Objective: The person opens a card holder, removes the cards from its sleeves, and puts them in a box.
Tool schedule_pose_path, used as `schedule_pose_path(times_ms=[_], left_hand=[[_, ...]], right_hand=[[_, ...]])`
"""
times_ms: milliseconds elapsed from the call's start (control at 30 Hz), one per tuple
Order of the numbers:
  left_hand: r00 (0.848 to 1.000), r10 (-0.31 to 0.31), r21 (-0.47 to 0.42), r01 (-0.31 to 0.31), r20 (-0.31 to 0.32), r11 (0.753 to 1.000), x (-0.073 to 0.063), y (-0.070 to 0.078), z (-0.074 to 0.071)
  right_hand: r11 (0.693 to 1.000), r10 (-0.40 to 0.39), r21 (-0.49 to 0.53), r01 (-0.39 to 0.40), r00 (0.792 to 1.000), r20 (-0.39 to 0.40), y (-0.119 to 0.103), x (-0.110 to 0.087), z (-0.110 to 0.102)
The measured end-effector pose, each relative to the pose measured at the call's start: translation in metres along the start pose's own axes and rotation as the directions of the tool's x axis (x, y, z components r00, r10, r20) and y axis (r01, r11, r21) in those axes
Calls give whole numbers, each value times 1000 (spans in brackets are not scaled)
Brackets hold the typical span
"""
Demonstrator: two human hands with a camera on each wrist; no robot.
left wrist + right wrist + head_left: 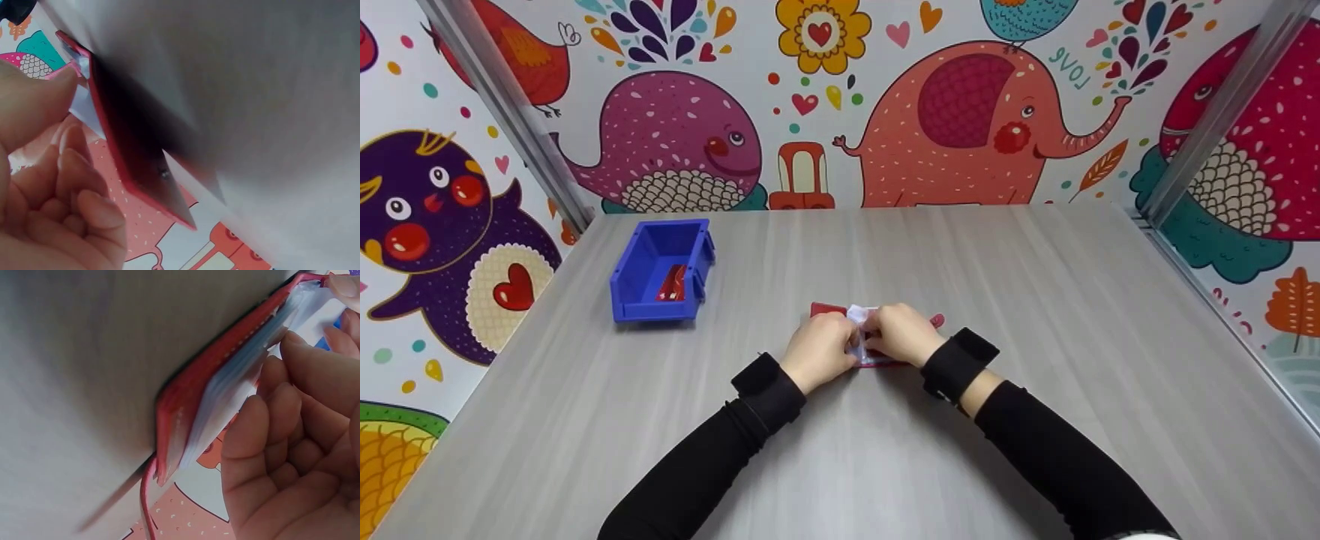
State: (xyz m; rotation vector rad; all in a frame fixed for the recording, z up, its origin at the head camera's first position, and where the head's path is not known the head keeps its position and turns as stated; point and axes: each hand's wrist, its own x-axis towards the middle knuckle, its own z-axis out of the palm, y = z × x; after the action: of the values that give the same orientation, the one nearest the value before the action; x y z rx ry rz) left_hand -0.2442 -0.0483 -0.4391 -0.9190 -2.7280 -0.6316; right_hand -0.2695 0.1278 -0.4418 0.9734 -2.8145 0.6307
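A red card holder (829,308) lies spread on the table between the two hands, with a stack of clear plastic sleeves (225,388) inside. My left hand (823,349) is at its left side, thumb and fingertips at the sleeves near the fold. From the right, my right hand (901,334) pinches a sleeve's edge between thumb and forefinger, its other fingers curled. In the left wrist view, the red cover (132,169) tilts up off the table and shows a metal snap (164,173). A thin red strap (147,495) hangs from the other cover.
At the back left of the table stands a blue bin (654,311) with a red packet-like piece (672,283) in it. Patterned walls (810,105) close off the back and sides. Metal posts (510,112) stand at the corners.
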Motion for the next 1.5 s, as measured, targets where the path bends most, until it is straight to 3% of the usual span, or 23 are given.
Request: schedule_pose_path(times_ms=[133,667,1067,1333,1500], left_hand=[[1000,-27,-13,27,4,1000,-1,-1,0],[998,-28,-48,25,-64,999,-4,-1,-1],[992,-119,-47,118,-32,992,-8,-1,-3],[988,-145,-17,144,-59,989,-9,-6,-6],[975,-215,-23,214,-48,977,-12,-9,-11]], right_hand=[[1000,-10,10,10,1000,-11,1,0,1],[1000,-2,13,2,1000,-13,2,1,2],[999,-39,-19,37,996,-76,0,-4,-5],[998,60,25,-57,987,-149,5,-5,-24],[996,83,28,-80,987,-135,11,-7,-30]])
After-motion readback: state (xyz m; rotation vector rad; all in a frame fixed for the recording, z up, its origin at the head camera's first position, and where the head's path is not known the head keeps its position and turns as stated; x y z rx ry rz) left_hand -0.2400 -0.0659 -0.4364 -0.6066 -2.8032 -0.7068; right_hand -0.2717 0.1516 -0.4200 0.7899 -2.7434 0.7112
